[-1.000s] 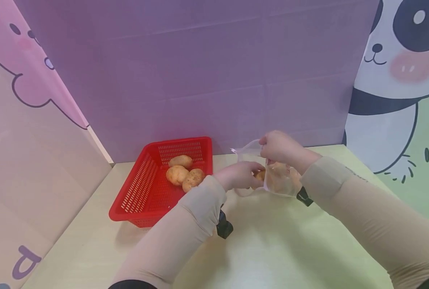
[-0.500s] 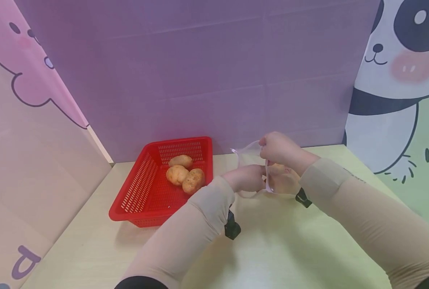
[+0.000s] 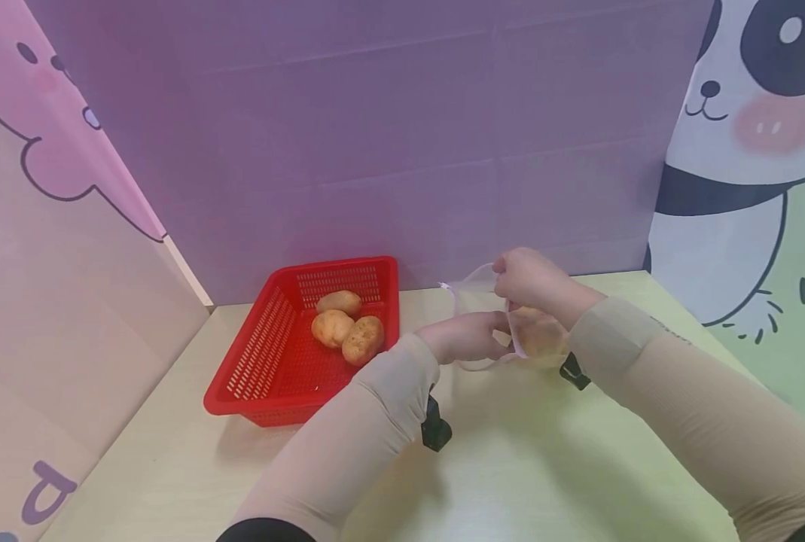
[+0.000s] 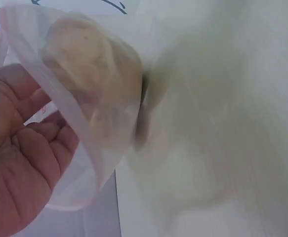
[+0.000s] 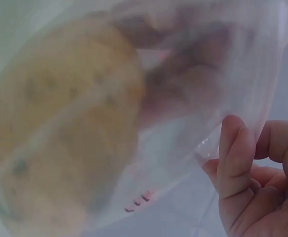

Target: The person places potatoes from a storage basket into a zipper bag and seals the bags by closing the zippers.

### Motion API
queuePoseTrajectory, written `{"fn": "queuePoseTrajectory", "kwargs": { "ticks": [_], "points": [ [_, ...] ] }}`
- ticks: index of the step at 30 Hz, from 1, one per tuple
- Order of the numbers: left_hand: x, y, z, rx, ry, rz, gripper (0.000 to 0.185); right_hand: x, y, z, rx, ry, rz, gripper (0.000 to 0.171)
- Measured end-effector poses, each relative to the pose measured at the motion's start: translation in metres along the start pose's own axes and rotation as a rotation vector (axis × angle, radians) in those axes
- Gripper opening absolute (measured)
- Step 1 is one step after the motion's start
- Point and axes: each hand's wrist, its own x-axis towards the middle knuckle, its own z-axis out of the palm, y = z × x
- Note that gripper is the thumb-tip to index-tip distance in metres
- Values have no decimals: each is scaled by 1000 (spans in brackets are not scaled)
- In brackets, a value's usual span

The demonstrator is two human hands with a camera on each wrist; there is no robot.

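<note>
In the head view my left hand [image 3: 466, 336] reaches into the mouth of a clear zip-top bag [image 3: 477, 299]. A potato [image 5: 67, 133] lies inside the bag, seen through the plastic in the right wrist view. The left fingers [image 5: 188, 74] show blurred beside the potato's edge; whether they grip it is not clear. In the left wrist view the left hand [image 4: 22, 143] passes the bag's pink rim, with tan potato shape [image 4: 92, 64] beyond its fingertips. My right hand [image 3: 531, 278] pinches the bag's upper edge between thumb and fingers, holding the mouth apart.
A red perforated plastic basket [image 3: 287, 376] stands left of the bag on the pale table [image 3: 510, 467]. It holds 3 potatoes [image 3: 364, 340]. Behind the table rises a purple backdrop [image 3: 375, 150], with cartoon-printed walls at both sides.
My left hand has moved right, deeper into the bag, and the potato near its fingers has gone from the open mouth to inside. The right hand keeps its pinch, shifting slightly right with the bag.
</note>
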Motion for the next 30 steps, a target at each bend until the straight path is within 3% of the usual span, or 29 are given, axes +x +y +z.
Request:
{"fn": "queuePoseTrajectory", "kwargs": {
  "ticks": [6, 11, 15, 19, 22, 24, 27, 30],
  "points": [
    [6, 3, 5, 120, 45, 22, 23, -1, -1, -1, 8, 1, 11, 49],
    [2, 5, -3, 150, 140, -94, 25, -2, 0, -2, 20, -11, 33, 49],
    [-2, 4, -8, 116, 269, -164, 36, -2, 1, -4, 39, -29, 62, 51],
    [2, 0, -7, 29, 448, -186, 38, -3, -1, -4, 48, -31, 74, 53],
    [8, -3, -3, -22, 522, -209, 43, -3, -3, -3, 38, -16, 58, 53],
    [12, -5, -1, 16, 513, -215, 48, -4, -4, -2, 30, -6, 43, 52],
    [16, -7, 1, 82, 406, -199, 48, -5, -4, -1, 34, -6, 35, 51],
    [16, -8, 2, 69, 293, -172, 45, -6, -4, -2, 32, -5, 27, 50]
  ]
}}
